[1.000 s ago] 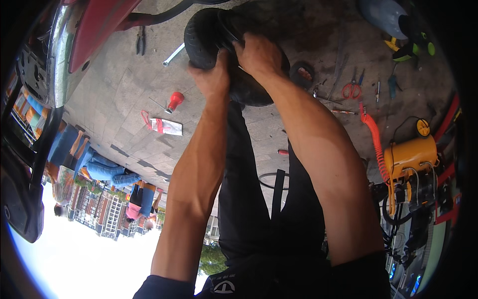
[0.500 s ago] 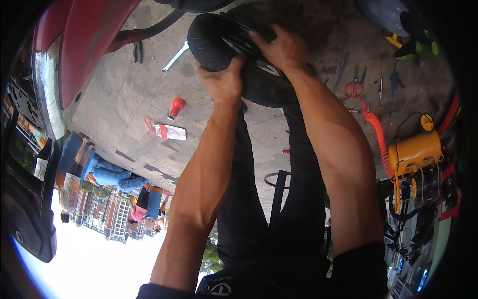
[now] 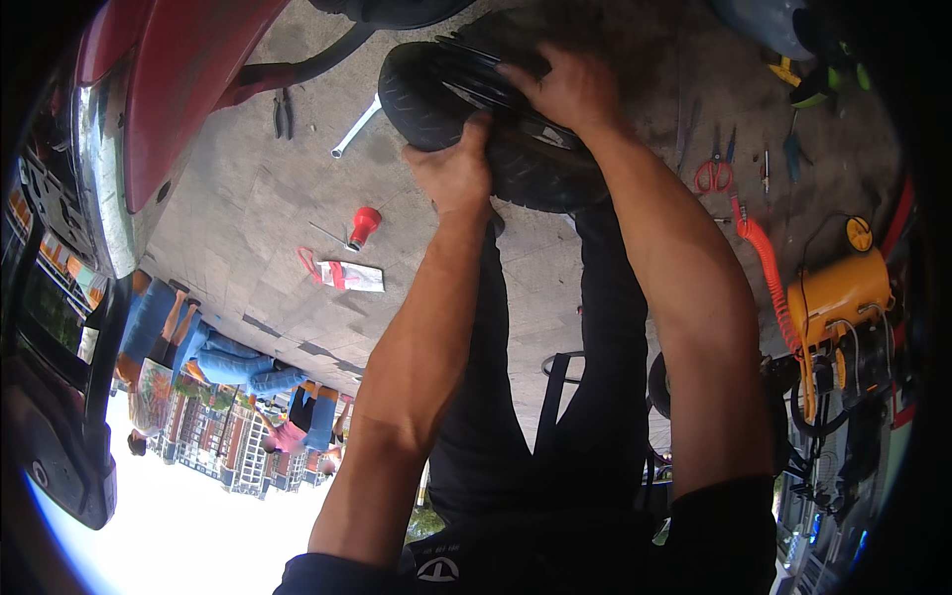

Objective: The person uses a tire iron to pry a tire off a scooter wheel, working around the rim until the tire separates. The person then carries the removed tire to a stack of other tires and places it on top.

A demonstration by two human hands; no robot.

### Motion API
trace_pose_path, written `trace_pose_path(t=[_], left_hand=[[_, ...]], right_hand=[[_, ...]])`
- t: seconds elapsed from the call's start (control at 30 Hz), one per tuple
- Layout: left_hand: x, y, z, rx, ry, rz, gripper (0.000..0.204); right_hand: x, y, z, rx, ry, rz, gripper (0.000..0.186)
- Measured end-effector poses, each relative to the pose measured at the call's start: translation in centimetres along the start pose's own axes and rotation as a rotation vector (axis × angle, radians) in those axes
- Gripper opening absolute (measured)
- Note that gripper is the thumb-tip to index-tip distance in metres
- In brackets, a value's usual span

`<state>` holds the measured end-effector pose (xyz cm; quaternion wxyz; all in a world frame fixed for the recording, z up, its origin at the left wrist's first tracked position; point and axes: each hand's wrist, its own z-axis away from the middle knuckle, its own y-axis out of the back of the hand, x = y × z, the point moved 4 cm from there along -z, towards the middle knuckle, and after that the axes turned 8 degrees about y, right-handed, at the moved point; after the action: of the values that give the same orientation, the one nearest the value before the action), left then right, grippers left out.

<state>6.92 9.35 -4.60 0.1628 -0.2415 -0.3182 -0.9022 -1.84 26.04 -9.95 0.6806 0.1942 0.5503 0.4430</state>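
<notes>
A black treaded tire (image 3: 421, 99) stands tilted above the paving in front of my legs. My left hand (image 3: 451, 171) is closed on its near side, with the thumb up over the tread's edge and the other fingers hidden. At the far side my right hand (image 3: 573, 91) is closed round the tire's inner edge, by dark curved bands that may be a rim or an inner tube; I cannot tell which. Left of the tire lies a silver wrench (image 3: 357, 127). Further toward me are a red-handled tool (image 3: 365, 226) and a small white-and-red packet (image 3: 349, 276).
A red vehicle body (image 3: 188, 89) fills the upper left, with black pliers (image 3: 284, 114) near it. Red-handled scissors (image 3: 713, 177), a screwdriver (image 3: 793, 154) and an orange coiled hose (image 3: 764, 268) lie right, near a yellow tank (image 3: 841, 296). Several people (image 3: 233, 362) are at left.
The whole view has shifted slightly, so the ground things sit a little further right. Both hands keep their hold on the tire, which has barely turned.
</notes>
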Motion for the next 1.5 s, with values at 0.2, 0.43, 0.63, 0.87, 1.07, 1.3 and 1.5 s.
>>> trace_pose_path(t=[0.2, 0.43, 0.63, 0.87, 1.07, 1.3, 1.5], left_hand=[[-0.1, 1.4, -0.4, 0.018, 0.08, -0.041, 0.077], [3.3, 1.0, -3.3, -0.182, 0.12, 0.044, 0.047], [6.7, -0.6, -5.1, -0.473, 0.197, 0.026, 0.058], [8.0, -0.7, -4.9, -0.469, 0.229, -0.091, 0.061], [7.0, -0.3, -6.1, -0.534, 0.166, -0.04, 0.06], [5.7, 1.3, -7.9, -0.462, 0.201, 0.138, 0.058], [4.2, 2.1, -9.4, -0.386, 0.205, 0.157, 0.061]], right_hand=[[3.1, -0.6, 4.5, 0.307, 0.027, -0.391, 0.047], [25.9, -6.0, 16.9, 0.042, -0.847, -0.051, 0.039], [34.3, -9.5, 16.0, 0.078, -0.688, 0.261, 0.044], [34.4, -10.4, 14.8, -0.062, -0.867, 0.221, 0.048], [28.0, -2.9, 16.5, 0.138, -0.724, -0.07, 0.047], [19.4, 13.0, 16.7, -0.363, -0.252, -0.551, 0.036], [13.0, 19.4, 9.8, -0.763, -0.032, -0.315, 0.03]])
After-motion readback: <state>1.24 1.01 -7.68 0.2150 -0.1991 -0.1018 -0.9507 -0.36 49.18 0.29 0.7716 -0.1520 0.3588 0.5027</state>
